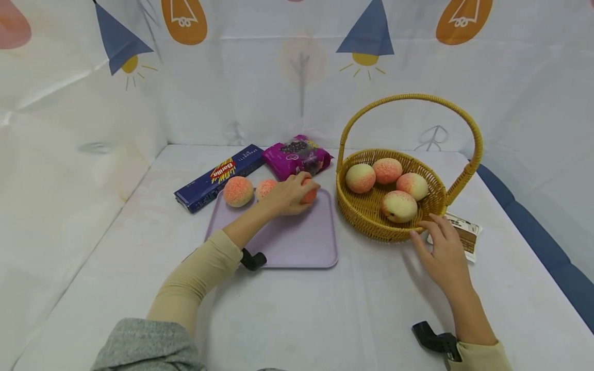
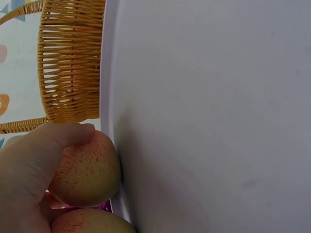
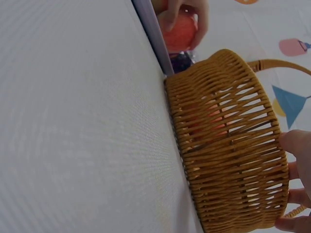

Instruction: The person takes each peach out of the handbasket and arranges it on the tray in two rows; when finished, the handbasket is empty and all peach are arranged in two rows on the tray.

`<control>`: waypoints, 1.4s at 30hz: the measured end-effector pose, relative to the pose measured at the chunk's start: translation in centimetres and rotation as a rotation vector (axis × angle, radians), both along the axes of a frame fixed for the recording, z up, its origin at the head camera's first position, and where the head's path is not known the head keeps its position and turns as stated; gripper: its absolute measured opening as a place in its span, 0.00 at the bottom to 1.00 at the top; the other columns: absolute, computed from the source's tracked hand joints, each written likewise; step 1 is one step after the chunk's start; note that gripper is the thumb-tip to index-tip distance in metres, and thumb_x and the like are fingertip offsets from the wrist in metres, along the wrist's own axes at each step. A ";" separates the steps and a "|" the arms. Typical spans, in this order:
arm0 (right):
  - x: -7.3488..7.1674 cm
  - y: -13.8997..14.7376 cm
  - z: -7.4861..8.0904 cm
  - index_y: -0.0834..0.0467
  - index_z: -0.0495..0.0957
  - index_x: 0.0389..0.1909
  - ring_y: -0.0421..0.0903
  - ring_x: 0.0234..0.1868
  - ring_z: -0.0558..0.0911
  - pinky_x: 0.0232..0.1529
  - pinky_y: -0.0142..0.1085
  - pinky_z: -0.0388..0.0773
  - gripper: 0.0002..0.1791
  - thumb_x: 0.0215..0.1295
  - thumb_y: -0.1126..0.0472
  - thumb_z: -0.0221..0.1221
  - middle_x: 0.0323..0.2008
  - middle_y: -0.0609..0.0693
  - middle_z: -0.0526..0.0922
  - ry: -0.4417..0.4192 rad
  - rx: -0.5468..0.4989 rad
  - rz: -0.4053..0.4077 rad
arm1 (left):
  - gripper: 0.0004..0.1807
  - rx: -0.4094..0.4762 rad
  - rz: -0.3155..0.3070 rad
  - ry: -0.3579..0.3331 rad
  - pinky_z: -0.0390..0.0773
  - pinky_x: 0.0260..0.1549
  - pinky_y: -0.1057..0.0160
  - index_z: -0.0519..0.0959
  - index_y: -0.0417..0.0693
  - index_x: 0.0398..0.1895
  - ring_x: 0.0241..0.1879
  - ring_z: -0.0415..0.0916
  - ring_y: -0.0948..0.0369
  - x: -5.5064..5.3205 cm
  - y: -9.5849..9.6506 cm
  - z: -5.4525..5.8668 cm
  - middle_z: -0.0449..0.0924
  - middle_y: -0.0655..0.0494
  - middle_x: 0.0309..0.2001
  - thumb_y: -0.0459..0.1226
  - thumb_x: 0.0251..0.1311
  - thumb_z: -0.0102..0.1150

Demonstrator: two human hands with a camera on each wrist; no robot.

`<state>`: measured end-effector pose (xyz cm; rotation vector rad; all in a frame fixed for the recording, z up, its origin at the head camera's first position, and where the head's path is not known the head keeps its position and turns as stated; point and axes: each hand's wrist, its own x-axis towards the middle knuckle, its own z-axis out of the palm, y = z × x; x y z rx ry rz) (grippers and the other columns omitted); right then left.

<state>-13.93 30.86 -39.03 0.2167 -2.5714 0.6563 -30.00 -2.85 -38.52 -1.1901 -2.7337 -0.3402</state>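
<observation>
My left hand (image 1: 290, 196) grips a pink peach (image 1: 309, 191) at the far right part of the lilac tray (image 1: 297, 247). In the left wrist view, thumb and fingers curl round that peach (image 2: 87, 170) close to the tray's rim. Two more peaches, one (image 1: 238, 191) at the far left corner and another (image 1: 266, 188) partly behind the hand, sit along the far edge. My right hand (image 1: 443, 252) holds the near right rim of the wicker basket (image 1: 371, 229), its fingertips on the edge. Several pink-and-cream peaches (image 1: 400, 206) lie inside the basket.
Behind the tray lie a blue Barilla spaghetti box (image 1: 220, 178) and a purple snack bag (image 1: 297, 156). A white-and-brown packet (image 1: 467, 238) lies partly hidden behind the right hand. The basket's tall handle (image 1: 413, 97) arches over it. White printed sheeting (image 1: 260, 93) hangs behind the table.
</observation>
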 end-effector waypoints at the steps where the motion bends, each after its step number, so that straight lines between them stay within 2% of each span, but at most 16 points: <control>1: 0.0 0.0 0.0 0.67 0.72 0.46 0.65 0.63 0.58 0.63 0.53 0.49 0.20 0.64 0.54 0.54 0.56 0.67 0.66 0.001 -0.001 0.000 | 0.25 -0.004 0.002 0.000 0.75 0.35 0.55 0.69 0.56 0.56 0.45 0.68 0.50 -0.1 0.0 0.0 0.61 0.46 0.57 0.45 0.55 0.60; 11: -0.2 -0.2 0.3 0.67 0.72 0.46 0.66 0.60 0.61 0.61 0.56 0.52 0.20 0.64 0.54 0.54 0.56 0.67 0.65 -0.004 -0.005 -0.003 | 0.25 -0.003 0.015 -0.030 0.75 0.35 0.55 0.70 0.57 0.57 0.47 0.68 0.51 -0.1 0.1 0.7 0.62 0.46 0.59 0.46 0.55 0.59; 21: -0.8 -0.2 0.7 0.67 0.72 0.46 0.66 0.60 0.61 0.60 0.56 0.53 0.20 0.64 0.53 0.54 0.57 0.67 0.65 0.012 -0.006 0.004 | 0.25 -0.001 0.026 -0.044 0.74 0.39 0.54 0.69 0.57 0.58 0.49 0.68 0.50 -0.3 0.0 1.7 0.63 0.46 0.61 0.45 0.54 0.59; 29: -0.8 -0.5 0.8 0.67 0.71 0.47 0.67 0.60 0.60 0.59 0.57 0.53 0.21 0.65 0.53 0.53 0.58 0.67 0.64 -0.026 -0.004 0.004 | 0.26 0.030 0.011 -0.067 0.74 0.40 0.53 0.71 0.55 0.57 0.52 0.66 0.49 -0.1 -0.6 1.8 0.62 0.44 0.61 0.43 0.52 0.62; 31: -0.6 -0.5 0.7 0.67 0.71 0.47 0.66 0.60 0.60 0.59 0.57 0.53 0.21 0.65 0.53 0.53 0.58 0.67 0.64 -0.030 -0.002 0.002 | 0.29 0.040 0.010 -0.073 0.74 0.41 0.53 0.70 0.54 0.58 0.53 0.66 0.48 0.0 -0.6 1.7 0.59 0.43 0.63 0.43 0.50 0.63; 36: 0.3 -0.2 0.3 0.67 0.71 0.48 0.67 0.60 0.60 0.59 0.58 0.53 0.21 0.65 0.53 0.53 0.58 0.67 0.64 -0.060 0.001 -0.012 | 0.32 0.035 0.002 -0.030 0.73 0.46 0.51 0.69 0.53 0.60 0.57 0.62 0.46 0.4 0.3 1.6 0.50 0.40 0.66 0.48 0.50 0.62; 42: 0.6 -0.2 0.0 0.67 0.71 0.48 0.67 0.59 0.60 0.58 0.58 0.53 0.20 0.65 0.53 0.53 0.58 0.68 0.64 -0.045 -0.010 -0.003 | 0.27 0.048 -0.043 0.103 0.67 0.51 0.46 0.72 0.53 0.56 0.60 0.60 0.47 1.5 1.9 3.1 0.56 0.42 0.65 0.49 0.53 0.56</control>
